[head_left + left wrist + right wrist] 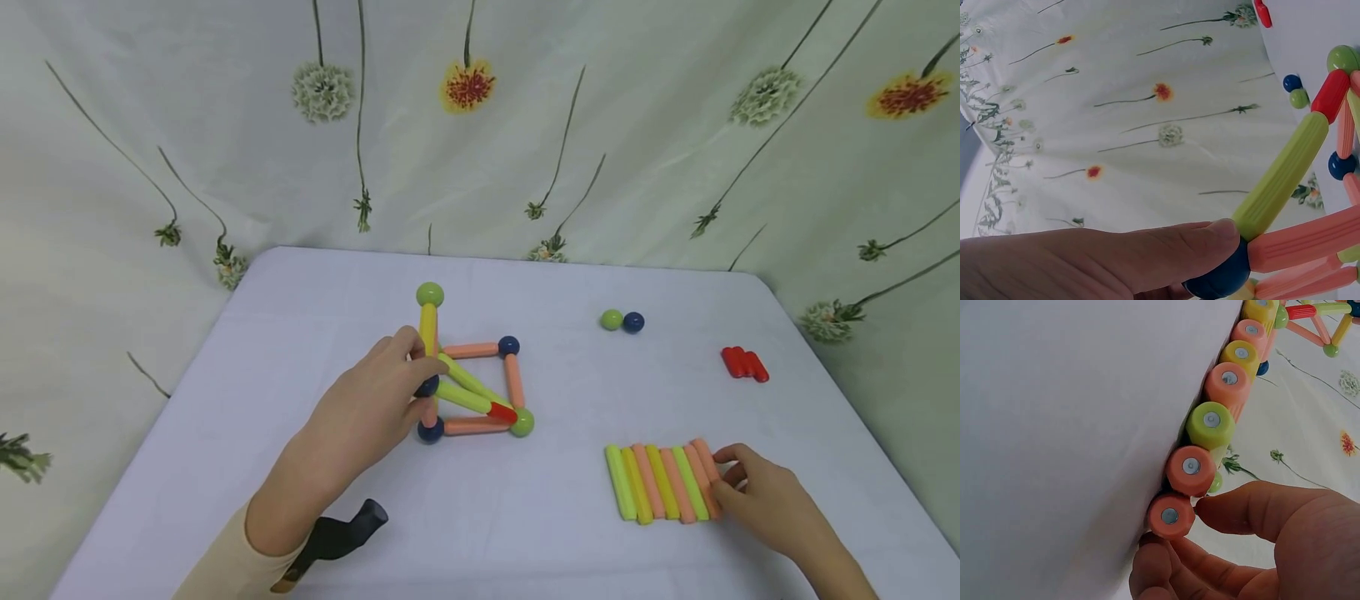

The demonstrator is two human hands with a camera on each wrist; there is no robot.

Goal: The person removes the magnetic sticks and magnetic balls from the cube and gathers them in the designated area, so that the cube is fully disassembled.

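Observation:
My left hand pinches a dark blue ball of a frame built from magnetic rods and balls. From that ball, a lime rod with a short red rod at its end slopes to a green corner ball. Salmon rods form sides of the frame lying on the table, and a yellow rod leads to another green ball. My right hand pinches the salmon magnetic rod at the right end of a row of rods.
Beyond the row, a loose green ball and a dark blue ball sit together. Several short red rods lie at the right. A black strap-like object is by my left forearm. Flowered cloth hangs behind the white table.

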